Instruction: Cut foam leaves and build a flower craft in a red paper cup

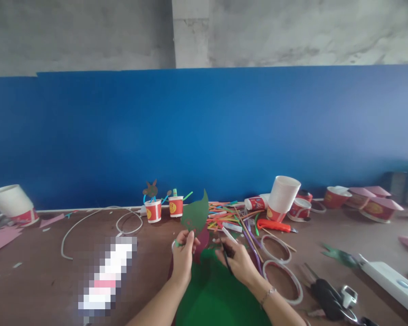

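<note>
My left hand (184, 253) pinches a cut piece of green paper (196, 214) that stands upright above the fingers, curved to a point at its top. In my right hand (237, 259) are dark-handled scissors (228, 257), with the blades up toward the green piece. Whether the blades touch the paper, I cannot tell. A larger green sheet (221, 294) lies below both hands. Behind the left fingers shows a dark red piece (202, 241). Beyond the right hand is a heap of coloured sticks (221, 216), with a white marker-like stick (229, 234) just above the fingers.
Decorated paper cups (153, 212) stand along the blue wall. A tall white cup (283, 195), an orange cutter (274, 225) and tape rolls (283, 281) lie to the right, with keys (328, 296) nearer. A white cable (85, 224) and blurred-out bright device (107, 276) are left.
</note>
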`<control>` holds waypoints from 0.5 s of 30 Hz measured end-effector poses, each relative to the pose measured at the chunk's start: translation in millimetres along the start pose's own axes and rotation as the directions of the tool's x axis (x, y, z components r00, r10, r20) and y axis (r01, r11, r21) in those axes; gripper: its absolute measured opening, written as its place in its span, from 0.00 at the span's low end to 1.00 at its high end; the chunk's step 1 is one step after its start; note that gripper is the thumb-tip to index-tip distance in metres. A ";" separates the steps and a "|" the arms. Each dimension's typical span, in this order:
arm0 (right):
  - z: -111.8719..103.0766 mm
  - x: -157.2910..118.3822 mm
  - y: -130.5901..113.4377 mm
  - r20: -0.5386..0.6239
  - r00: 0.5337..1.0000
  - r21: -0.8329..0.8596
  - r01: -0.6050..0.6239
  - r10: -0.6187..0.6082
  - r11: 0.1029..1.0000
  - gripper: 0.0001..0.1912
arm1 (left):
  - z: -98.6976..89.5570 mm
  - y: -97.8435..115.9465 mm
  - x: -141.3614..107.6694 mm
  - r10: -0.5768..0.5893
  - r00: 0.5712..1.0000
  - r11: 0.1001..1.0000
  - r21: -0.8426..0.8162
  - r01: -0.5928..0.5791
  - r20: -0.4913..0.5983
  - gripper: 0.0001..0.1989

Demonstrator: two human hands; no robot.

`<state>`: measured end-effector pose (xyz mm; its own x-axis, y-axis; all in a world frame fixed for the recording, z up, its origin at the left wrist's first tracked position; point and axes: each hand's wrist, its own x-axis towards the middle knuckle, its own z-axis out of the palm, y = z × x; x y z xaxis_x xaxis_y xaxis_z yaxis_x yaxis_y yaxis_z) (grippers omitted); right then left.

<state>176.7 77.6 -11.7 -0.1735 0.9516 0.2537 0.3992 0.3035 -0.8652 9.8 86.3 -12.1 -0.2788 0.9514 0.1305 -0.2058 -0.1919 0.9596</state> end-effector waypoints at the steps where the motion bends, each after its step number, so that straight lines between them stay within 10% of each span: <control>1: 1.9 0.4 2.7 0.069 0.997 0.005 -0.016 0.016 1.000 0.13 | -0.2 0.6 0.3 0.003 1.000 1.000 -0.003 -0.003 -0.014 0.15; 15: 11.5 -4.4 -12.7 0.329 0.904 0.189 -0.347 0.274 0.919 0.13 | 3.9 7.3 -4.4 0.008 0.999 0.997 -0.076 -0.011 -0.037 0.16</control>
<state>162.0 69.0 -6.8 -0.3438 0.9270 -0.1499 0.2566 -0.0608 -0.9646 13.2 81.7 -4.7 -0.3147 0.9403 0.1293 -0.2738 -0.2203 0.9362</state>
